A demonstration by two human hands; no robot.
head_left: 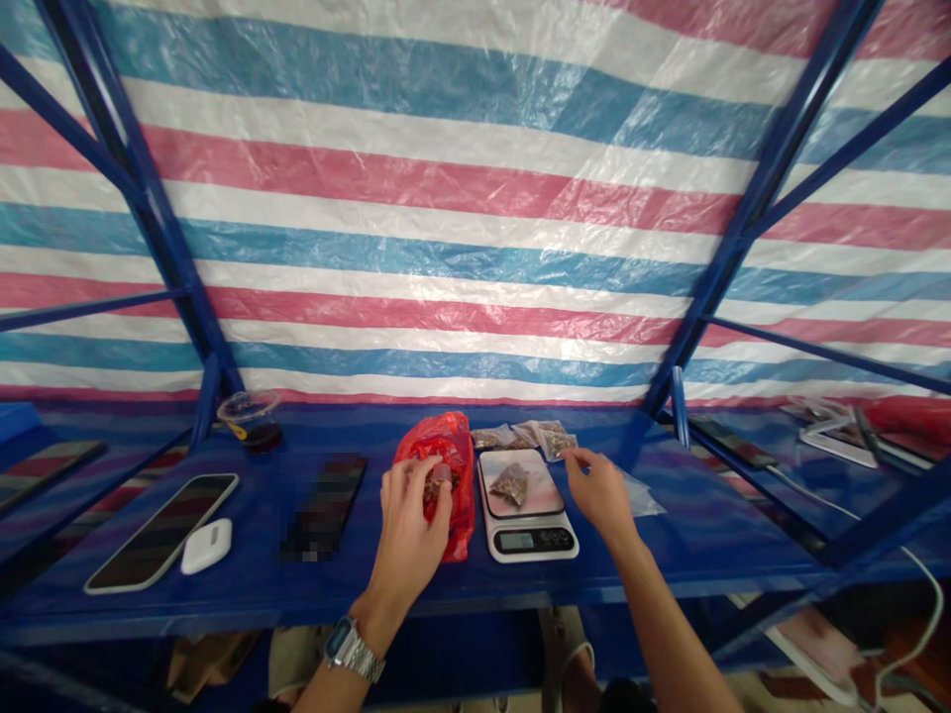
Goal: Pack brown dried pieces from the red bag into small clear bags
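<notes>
My left hand (413, 507) reaches into an opened red plastic bag (462, 465), which holds dark brown dried bits. Between its thumb and fingers is a small pinkish-brown cup-like piece (442, 473), partly hidden. Right of the bag stands a white digital kitchen scale (488, 535) with a lit display. One small clear bag of dried bits (510, 484) lies on its pan. My right hand (598, 491) is just off the pan's right edge, fingertips pinched together; whether anything is in them is hidden.
Several filled clear bags (554, 442) lie behind the scale, and flat clear bags (640, 495) to its right. Leftward are a dark pixelated object (327, 510), a white earbud case (206, 546), a phone (163, 535) and a plastic cup (260, 431). Blue metal posts (724, 267) flank the shelf.
</notes>
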